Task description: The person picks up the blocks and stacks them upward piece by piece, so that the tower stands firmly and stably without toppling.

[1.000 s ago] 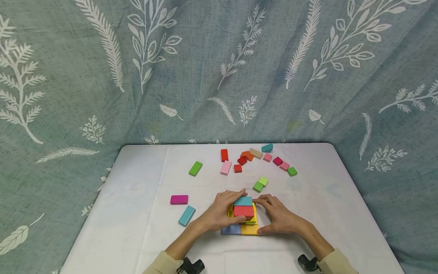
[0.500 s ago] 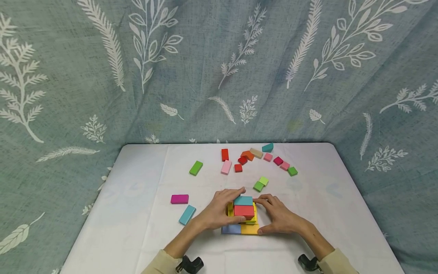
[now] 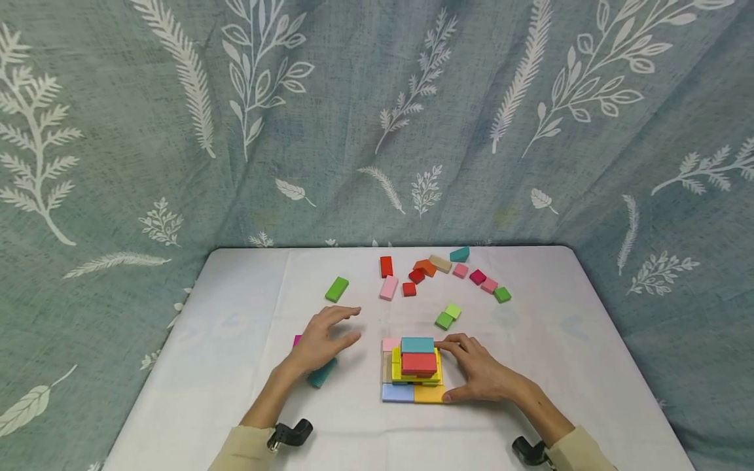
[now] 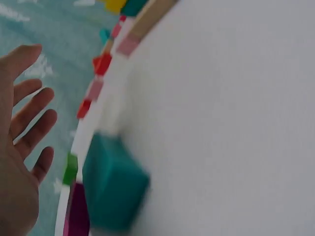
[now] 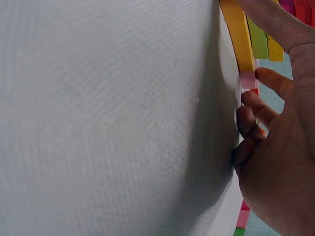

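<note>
A stack of coloured blocks stands on the white table, with a red block (image 3: 419,364) and a light teal block (image 3: 417,345) on top. Yellow blocks (image 3: 397,374) sit below them; the base shows a light blue block (image 3: 397,393) and an orange-yellow block (image 3: 429,394). My right hand (image 3: 480,373) rests at the stack's right side, its thumb and index finger extended against the base corners. To the left, my left hand (image 3: 318,343) hovers empty with spread fingers over a teal block (image 4: 110,182). It partly hides that block and a magenta block (image 3: 297,339).
A green block (image 3: 337,289) lies at the back left. Red blocks (image 3: 385,266), a pink block (image 3: 389,288) and several other pieces are scattered along the back. Two green blocks (image 3: 444,320) lie just behind the stack. A patterned cloth (image 3: 353,118) hangs beyond the table edge.
My left hand has come away from the stack and moved left, over the teal and magenta blocks. The stack's left side is now uncovered. My right hand has stayed in place.
</note>
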Demonstrator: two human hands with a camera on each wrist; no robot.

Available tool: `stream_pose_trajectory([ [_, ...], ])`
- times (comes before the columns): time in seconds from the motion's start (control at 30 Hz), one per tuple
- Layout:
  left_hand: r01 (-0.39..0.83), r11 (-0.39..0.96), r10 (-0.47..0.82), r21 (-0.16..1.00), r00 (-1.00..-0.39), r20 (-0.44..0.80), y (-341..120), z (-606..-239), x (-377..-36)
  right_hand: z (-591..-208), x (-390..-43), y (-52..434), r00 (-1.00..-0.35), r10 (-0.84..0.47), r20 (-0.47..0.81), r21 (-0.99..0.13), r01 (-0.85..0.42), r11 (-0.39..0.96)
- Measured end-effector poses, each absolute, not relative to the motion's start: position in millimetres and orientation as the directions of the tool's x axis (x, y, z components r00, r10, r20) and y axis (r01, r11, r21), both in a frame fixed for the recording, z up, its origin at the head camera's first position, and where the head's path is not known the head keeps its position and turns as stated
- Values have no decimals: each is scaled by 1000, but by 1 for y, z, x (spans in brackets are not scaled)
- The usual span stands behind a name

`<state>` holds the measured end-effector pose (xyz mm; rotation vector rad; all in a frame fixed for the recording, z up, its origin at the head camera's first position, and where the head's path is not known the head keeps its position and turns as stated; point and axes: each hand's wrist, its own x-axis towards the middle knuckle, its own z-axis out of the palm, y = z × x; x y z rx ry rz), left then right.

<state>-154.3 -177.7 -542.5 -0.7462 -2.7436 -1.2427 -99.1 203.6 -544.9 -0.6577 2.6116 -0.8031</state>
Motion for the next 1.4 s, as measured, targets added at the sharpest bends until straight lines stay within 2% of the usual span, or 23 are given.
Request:
stream_pose_trajectory([
  [0.33,337,728,325,597,-936,132,-251,-570,-149,-546,-99,204,-839,-506,-199,-586,-312,748],
  [0.67,342,682,370,646,-924,98,-276,-569,-146,-546,-99,204,-840,-506,-195,-587,-313,746],
  [0.87,390,664,380,638,-911,161,-280,-571,-149,-546,-99,203,-842,-506,-189,-591,-314,743],
  [1.03,392,698,333,599,-918,213,-269,-569,-149,-547,-99,203,-844,-500,-193,-587,-309,749],
  [1.2,398,717,273,573,-916,295,-235,-560,-149,-548,-99,204,-843,-509,-174,-589,-325,740],
  [1.4,449,590,251,671,-892,376,-167,-537,-144,-549,-99,204,-844,-508,-174,-589,-324,740],
])
